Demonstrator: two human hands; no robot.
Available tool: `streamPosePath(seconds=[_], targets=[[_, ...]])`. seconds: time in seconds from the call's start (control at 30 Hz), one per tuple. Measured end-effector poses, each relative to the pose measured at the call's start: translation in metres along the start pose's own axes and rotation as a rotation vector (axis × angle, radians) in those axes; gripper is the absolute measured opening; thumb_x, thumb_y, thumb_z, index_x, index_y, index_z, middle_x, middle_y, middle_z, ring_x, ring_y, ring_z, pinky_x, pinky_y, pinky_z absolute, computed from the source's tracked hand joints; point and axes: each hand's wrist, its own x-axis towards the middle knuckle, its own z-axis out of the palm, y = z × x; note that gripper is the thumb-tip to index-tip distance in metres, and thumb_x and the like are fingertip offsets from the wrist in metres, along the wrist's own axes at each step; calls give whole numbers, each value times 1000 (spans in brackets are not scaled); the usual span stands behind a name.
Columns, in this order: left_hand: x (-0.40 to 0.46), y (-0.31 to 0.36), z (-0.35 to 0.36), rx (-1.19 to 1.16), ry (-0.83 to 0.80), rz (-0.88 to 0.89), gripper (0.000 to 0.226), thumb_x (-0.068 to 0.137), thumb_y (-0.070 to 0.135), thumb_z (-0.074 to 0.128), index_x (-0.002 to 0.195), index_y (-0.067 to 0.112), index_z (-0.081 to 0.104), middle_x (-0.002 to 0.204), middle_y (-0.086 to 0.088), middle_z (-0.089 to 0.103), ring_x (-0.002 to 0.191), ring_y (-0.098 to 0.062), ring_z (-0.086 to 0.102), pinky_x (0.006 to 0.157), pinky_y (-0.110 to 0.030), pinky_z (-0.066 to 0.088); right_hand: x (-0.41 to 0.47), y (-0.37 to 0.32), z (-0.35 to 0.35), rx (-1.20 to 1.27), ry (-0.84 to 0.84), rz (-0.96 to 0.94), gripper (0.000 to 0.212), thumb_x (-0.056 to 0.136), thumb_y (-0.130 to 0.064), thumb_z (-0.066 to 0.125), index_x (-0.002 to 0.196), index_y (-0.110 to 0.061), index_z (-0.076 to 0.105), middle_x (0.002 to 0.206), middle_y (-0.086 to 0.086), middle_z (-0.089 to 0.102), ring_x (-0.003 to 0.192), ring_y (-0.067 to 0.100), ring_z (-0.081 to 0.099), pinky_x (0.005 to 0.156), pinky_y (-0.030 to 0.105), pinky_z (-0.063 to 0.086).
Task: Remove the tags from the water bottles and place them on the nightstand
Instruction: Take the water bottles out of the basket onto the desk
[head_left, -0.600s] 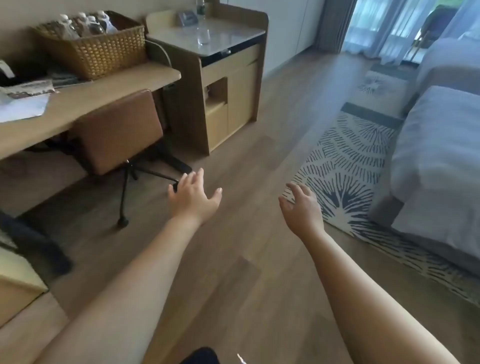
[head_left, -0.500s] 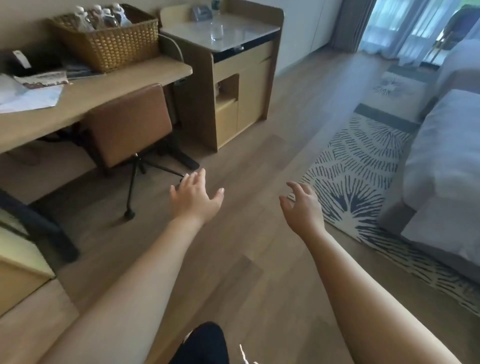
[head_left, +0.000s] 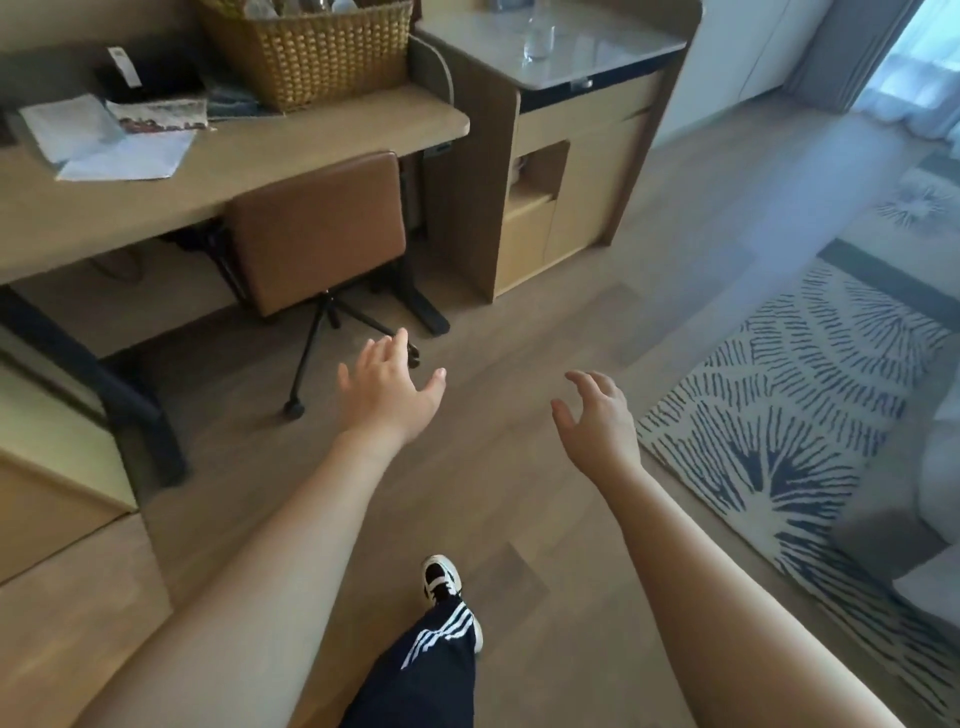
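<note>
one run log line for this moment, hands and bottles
stage: approach | left hand: open, empty | right hand: open, empty | water bottles: in wicker basket on desk | tags: not seen

Two hands: left hand (head_left: 387, 387), right hand (head_left: 597, 415), both empty, fingers (head_left: 584, 379) loosely spread.
One wicker basket (head_left: 311, 57) on worktop (head_left: 249, 156); bottle tops inside cut off at frame edge, count unclear.
One chair (head_left: 317, 228) under worktop.
One cabinet (head_left: 566, 166), one drinking glass (head_left: 538, 36) on top.
At least three papers (head_left: 124, 156) on worktop.
One patterned rug (head_left: 810, 415).
One shoe (head_left: 441, 579), one trouser leg (head_left: 421, 680).
</note>
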Motion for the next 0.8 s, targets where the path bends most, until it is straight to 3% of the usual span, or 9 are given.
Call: streamPosePath(seconds=[0.4,0.8], targets=[[213,-4,-33,-42,81,-94,71,92,54,44,151,19,25,157,-5,29,147,-23,17,116,-54,11,231,-70,23,47,-35,-41,44,92,-36,53,134,-24,48,141,0,44,130,23,39,105,42,37],[379,14,-23,-13,147,-231,71,92,55,43,151,20,23,158,-4,27,147,-21,15,117,-52,10,445,-109,49,69,-84,-210,44,94,-36,52,136,-23,46,142,1,44,131,22,38,107,45,38]])
